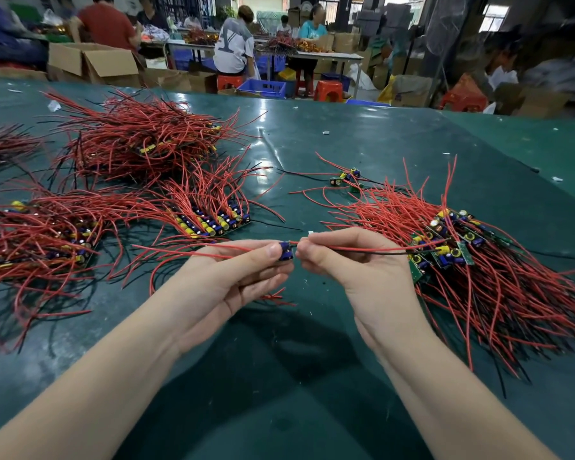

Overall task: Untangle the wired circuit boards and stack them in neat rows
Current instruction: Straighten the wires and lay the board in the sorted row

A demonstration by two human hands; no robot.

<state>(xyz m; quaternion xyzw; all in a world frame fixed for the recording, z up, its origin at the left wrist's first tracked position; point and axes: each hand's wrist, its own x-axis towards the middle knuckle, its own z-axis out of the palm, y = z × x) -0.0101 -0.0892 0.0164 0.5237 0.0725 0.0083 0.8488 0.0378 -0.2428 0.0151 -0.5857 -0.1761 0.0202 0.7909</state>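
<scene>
I am holding one wired circuit board (285, 251) above the green table (346, 144), directly in front of me. My left hand (233, 277) is gripping the board, with the thumb and curled fingers clamped around its blue capacitor end. My right hand (352, 260) is pinching the board's wires just beside it, fingers closed on the red and black leads (362, 250) that are running off to the right of the board. Further red leads are trailing from the board to the left, past my left hand.

Relative to the held board:
- A neat row of stacked boards (213, 222) is lying just beyond it, slightly to the left, wires fanning away from me.
- A tangled pile (462, 254) is lying to the right, touching the leads I am pinching.
- A loose board (346, 177) is lying farther beyond it, to the right.
- Two larger heaps are lying to the left: one near (40, 240), one far (140, 141).
</scene>
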